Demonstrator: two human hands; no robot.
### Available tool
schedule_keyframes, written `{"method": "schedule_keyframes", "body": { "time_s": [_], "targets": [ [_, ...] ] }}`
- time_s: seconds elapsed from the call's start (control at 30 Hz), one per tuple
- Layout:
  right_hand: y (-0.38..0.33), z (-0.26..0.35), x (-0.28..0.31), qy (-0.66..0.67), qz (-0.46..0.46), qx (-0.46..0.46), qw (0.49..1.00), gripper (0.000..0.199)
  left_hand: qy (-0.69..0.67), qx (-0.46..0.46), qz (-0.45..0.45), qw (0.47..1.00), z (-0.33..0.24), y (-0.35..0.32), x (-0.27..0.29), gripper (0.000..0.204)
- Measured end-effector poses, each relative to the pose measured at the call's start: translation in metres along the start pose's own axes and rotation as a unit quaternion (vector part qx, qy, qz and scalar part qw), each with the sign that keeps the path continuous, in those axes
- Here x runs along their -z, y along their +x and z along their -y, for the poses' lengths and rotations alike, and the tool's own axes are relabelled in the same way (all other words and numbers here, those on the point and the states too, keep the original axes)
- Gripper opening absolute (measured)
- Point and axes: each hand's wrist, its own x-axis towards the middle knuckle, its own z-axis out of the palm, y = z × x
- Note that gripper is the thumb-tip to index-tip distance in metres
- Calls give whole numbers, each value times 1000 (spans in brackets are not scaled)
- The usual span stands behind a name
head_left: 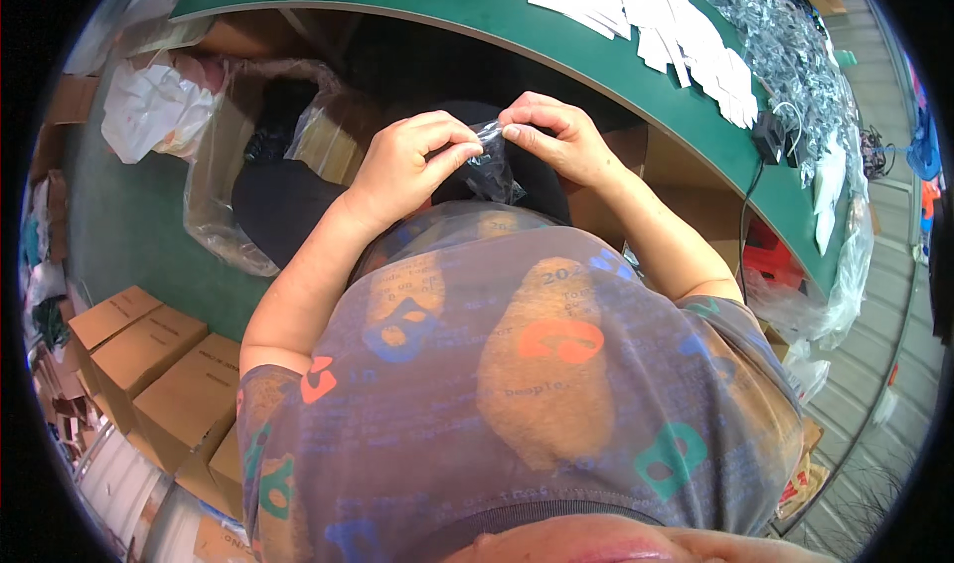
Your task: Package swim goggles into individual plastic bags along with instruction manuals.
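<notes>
One clear bag [492, 165] pinched by two hands' fingers [467, 149].

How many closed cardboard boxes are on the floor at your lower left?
4 visible: one farthest left, one beside it, one nearer the left arm, and one partly hidden by the shirt sleeve. More may be hidden beyond the picture's edge.

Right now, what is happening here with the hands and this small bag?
A person holds a small clear plastic bag with something dark inside, in front of the body below the green table. The left hand and the right hand both pinch the top edge of the bag between thumb and fingers. White paper slips and a pile of shiny clear packets lie on the table. Cardboard boxes stand on the floor at the left.
</notes>
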Motion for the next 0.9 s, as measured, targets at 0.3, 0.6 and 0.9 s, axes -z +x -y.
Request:
{"method": "schedule_keyframes", "body": {
  "time_s": [0.3,0.6,0.9],
  "targets": [
    [-3,-6,-4,71,-3,7,997,14,-24,31,48,998,8,2,5,22],
    [-11,-11,-16,258,-29,-30,965,18,-134,45,72,987,9,-3,3,16],
    [-20,-19,-9,303,-45,-72,949,18,-111,67,79,988,0,5,-2,15]
  ]
}}
